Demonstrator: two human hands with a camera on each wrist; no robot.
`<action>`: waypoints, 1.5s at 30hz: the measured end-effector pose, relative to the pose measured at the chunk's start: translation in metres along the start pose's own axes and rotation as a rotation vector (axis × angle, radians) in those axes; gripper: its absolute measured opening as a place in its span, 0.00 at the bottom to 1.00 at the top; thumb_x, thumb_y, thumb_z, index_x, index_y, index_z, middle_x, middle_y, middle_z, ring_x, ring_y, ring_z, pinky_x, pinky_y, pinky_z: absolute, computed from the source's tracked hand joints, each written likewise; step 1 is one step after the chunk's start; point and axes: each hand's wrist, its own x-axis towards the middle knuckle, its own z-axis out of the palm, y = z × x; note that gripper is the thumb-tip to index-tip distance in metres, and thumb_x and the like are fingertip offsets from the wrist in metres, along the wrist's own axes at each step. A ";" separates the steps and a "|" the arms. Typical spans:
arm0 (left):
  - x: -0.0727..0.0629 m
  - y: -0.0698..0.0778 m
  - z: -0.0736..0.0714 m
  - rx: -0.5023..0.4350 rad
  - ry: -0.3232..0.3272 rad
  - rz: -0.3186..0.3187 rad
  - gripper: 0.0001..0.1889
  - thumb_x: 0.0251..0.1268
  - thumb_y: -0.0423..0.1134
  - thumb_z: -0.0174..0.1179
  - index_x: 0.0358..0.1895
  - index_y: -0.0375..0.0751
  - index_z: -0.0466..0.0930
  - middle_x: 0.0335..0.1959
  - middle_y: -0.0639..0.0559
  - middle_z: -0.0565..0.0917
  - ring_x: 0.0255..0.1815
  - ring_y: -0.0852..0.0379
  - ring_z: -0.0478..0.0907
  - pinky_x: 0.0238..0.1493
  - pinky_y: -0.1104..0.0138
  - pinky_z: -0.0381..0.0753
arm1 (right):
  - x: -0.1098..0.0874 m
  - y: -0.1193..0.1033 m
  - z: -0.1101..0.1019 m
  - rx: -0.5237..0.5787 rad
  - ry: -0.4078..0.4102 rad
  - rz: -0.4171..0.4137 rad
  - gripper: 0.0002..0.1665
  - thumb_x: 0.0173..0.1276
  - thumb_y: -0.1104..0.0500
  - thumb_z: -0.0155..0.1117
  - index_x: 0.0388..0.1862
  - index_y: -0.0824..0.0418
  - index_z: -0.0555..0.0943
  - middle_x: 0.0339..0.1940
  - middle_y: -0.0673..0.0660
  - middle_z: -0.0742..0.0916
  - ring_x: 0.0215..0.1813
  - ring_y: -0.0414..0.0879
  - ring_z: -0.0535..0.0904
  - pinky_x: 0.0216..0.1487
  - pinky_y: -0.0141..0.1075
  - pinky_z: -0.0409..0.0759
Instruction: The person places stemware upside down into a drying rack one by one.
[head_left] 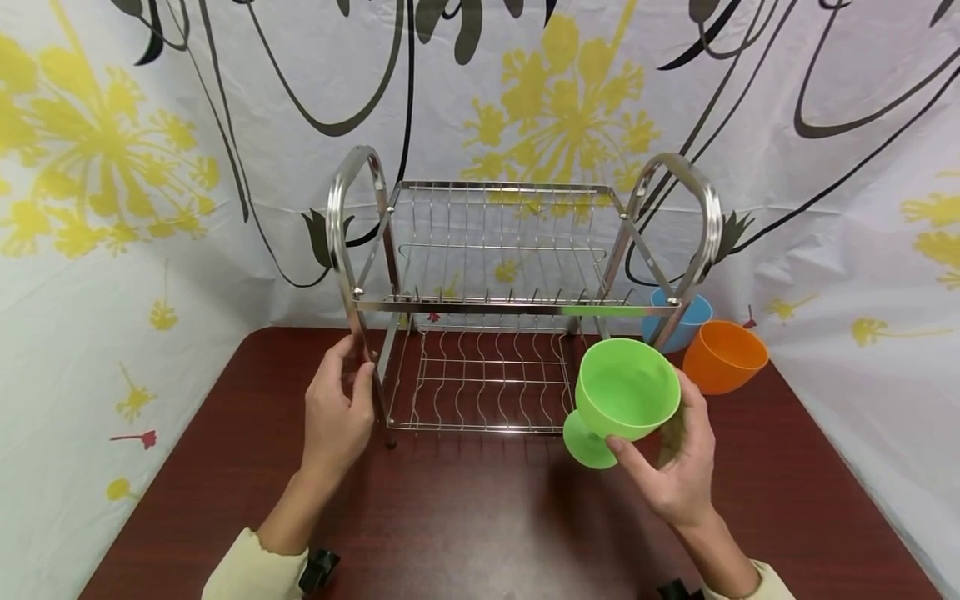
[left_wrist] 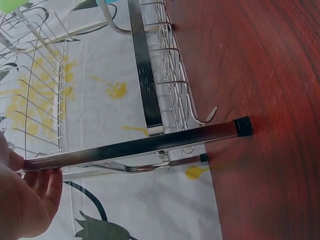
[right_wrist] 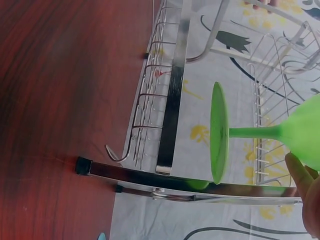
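A two-tier chrome dish rack (head_left: 480,308) stands on the dark red table. My left hand (head_left: 337,408) grips its front left leg between thumb and fingers; the left wrist view shows the fingers (left_wrist: 47,192) around the metal bar. In my right hand (head_left: 678,458) is a green stemmed dessert cup (head_left: 628,387), held by its bowl, thumb in front and fingers behind. The cup tilts with its mouth toward me, in front of the rack's right side. Its round foot (right_wrist: 219,132) and thin stem show in the right wrist view.
Behind the rack's right leg are a blue cup (head_left: 686,325) and, nearer, a tilted orange cup (head_left: 723,357). A white cloth with yellow flowers and dark vines (head_left: 247,125) hangs behind and at both sides. The reddish-brown tabletop (head_left: 465,517) extends in front of the rack.
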 end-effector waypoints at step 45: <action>-0.008 0.005 0.004 0.033 0.193 0.076 0.22 0.56 0.20 0.56 0.57 0.32 0.76 0.41 0.40 0.79 0.42 0.53 0.76 0.41 0.75 0.77 | 0.019 -0.010 0.023 -0.227 -0.120 -0.015 0.50 0.54 0.51 0.77 0.61 0.84 0.65 0.57 0.78 0.71 0.60 0.55 0.68 0.61 0.31 0.75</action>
